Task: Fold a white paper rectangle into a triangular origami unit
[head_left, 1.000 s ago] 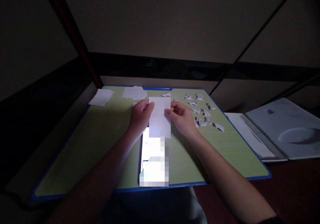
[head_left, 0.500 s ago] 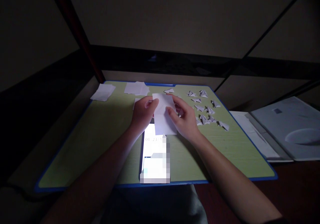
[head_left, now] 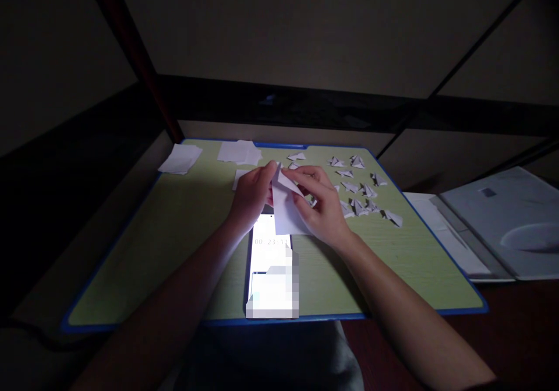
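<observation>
A white sheet of paper [head_left: 286, 210] is held up between my hands above the middle of the table, its top right corner folded down at a slant. My left hand [head_left: 253, 193] is closed on the sheet's left edge, thumb near the top. On the other side, my right hand [head_left: 321, 198] grips the folded flap and right edge, with its fingers bent over the top. Below the paper lies a phone [head_left: 269, 257] with a bright screen showing a running timer. Several small folded paper planes [head_left: 358, 206] lie to the right of my right hand.
The green table [head_left: 166, 251] has a blue rim. Stacks of white paper [head_left: 180, 159] and more sheets [head_left: 239, 152] lie at its back left. Part of another sheet [head_left: 239, 176] shows behind my left hand. A grey-white open box [head_left: 502, 228] stands beyond the right edge.
The paper's top right corner, flat and upright before, is now folded down diagonally. My right fingers have moved up and over toward the top of the sheet.
</observation>
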### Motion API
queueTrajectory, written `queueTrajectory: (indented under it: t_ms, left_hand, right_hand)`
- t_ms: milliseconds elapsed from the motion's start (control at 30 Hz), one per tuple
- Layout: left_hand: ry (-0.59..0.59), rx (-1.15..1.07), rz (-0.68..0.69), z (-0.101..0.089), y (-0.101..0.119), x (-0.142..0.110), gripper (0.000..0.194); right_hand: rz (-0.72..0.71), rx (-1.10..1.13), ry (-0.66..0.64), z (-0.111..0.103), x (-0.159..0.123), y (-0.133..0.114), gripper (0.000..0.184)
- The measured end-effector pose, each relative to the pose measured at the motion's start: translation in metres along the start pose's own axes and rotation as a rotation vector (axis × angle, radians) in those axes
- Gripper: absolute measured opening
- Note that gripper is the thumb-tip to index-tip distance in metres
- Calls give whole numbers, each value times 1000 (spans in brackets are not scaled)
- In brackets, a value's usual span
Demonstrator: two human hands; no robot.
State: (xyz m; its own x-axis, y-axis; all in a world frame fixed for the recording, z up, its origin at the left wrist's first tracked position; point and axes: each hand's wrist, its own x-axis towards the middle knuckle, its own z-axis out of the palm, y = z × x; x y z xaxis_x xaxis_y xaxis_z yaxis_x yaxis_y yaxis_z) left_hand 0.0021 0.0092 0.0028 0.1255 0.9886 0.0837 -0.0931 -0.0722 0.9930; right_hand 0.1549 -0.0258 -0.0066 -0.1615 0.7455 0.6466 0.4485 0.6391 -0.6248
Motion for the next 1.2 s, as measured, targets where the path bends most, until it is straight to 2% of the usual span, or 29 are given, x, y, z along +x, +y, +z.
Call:
queueTrajectory:
  t_ms: [233, 433, 600, 800, 1000, 1200]
  left_hand:
    - [-135, -20, 66, -1, 5, -5, 41]
    - [-127, -45, 21, -3, 3, -1, 37]
    - [-94, -3, 10, -4, 2, 1, 31]
    - [-73, 28, 67, -2, 0, 1, 34]
    - [-66, 95, 79, -1, 2, 0, 40]
    - [-65, 104, 92, -2, 4, -1, 36]
  right_hand:
    - [-18, -60, 8, -1, 0, -2, 51]
    - [23, -13, 13, -6, 2, -7, 45]
    - [175, 168, 76, -10, 7, -6, 37]
    - [468, 383, 128, -2, 12, 4, 31]
    - [562, 431, 94, -1, 14, 7, 37]
    - [629, 480, 28, -4, 13, 7, 41]
